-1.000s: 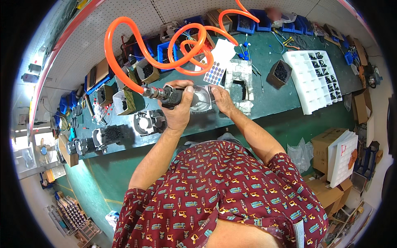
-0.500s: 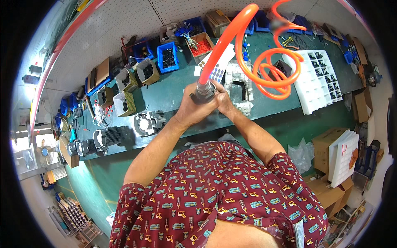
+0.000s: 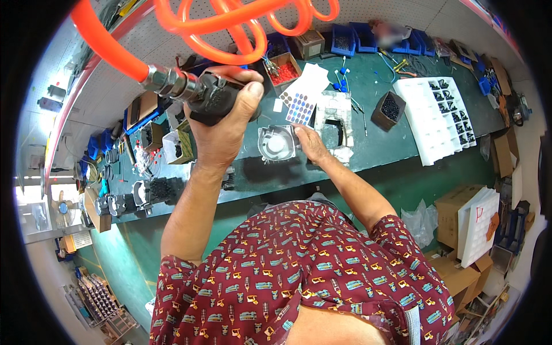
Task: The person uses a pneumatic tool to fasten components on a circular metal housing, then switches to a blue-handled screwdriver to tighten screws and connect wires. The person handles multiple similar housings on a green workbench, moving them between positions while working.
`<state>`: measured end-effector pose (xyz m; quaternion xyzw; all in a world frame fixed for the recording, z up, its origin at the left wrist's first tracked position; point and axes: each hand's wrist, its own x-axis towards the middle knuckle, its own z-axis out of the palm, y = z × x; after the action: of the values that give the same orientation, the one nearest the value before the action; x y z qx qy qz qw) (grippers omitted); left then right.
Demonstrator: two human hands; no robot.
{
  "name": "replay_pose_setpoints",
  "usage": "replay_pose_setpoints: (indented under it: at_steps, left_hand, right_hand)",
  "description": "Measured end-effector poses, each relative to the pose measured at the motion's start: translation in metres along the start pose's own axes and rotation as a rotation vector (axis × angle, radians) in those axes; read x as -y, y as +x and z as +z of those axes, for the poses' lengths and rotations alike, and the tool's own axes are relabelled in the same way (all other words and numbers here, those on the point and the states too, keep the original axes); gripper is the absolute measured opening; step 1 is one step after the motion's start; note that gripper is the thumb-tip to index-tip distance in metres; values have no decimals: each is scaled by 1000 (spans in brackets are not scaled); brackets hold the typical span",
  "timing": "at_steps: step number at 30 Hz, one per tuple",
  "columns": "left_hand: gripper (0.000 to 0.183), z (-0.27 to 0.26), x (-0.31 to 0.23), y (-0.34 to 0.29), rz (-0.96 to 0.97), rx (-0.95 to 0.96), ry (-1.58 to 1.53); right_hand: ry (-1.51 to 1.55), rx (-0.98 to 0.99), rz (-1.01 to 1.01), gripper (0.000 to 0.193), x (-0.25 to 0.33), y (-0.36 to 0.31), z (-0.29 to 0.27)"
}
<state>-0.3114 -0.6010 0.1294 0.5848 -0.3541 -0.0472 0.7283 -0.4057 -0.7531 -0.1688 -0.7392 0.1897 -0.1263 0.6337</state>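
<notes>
Raised at the left, my left hand (image 3: 221, 123) is wrapped around a black pneumatic screwdriver (image 3: 221, 99). A metal fitting on its end joins an orange air hose (image 3: 109, 49). Its working tip is hidden. My right hand (image 3: 313, 145) grips the right edge of a pale grey metal housing (image 3: 276, 144) with a round centre, above the bench. Just right of that hand lies a whitish block fixture (image 3: 345, 103) with a dark opening. A sheet of round stickers (image 3: 299, 107) lies beyond the housing.
Finned motor housings (image 3: 150, 192) stand along the left bench edge. Parts boxes and blue bins (image 3: 343, 40) line the back. A box of black pieces (image 3: 389, 109) sits beside a white tray (image 3: 417, 126) at the right. Hose coils (image 3: 253, 40) hang overhead.
The screwdriver, earlier upright between both hands, has swung up and left in my left hand, carrying the hose along. My right hand has come away from it and now grips the housing.
</notes>
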Motion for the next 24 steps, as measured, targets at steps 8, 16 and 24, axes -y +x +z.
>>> replay_pose_setpoints:
  at_steps: [8,16,24]
  left_hand:
    - [12,-49,46,-17,-113,-237,-130]
    - [16,-87,45,-33,-166,-335,-89]
    - [10,-102,40,-57,-229,-361,28]
  right_hand:
    - [12,13,-40,52,2,-1,-10]
    - [-408,-162,-504,37,35,-10,-17]
    - [-1146,387,-345,33,104,-12,3]
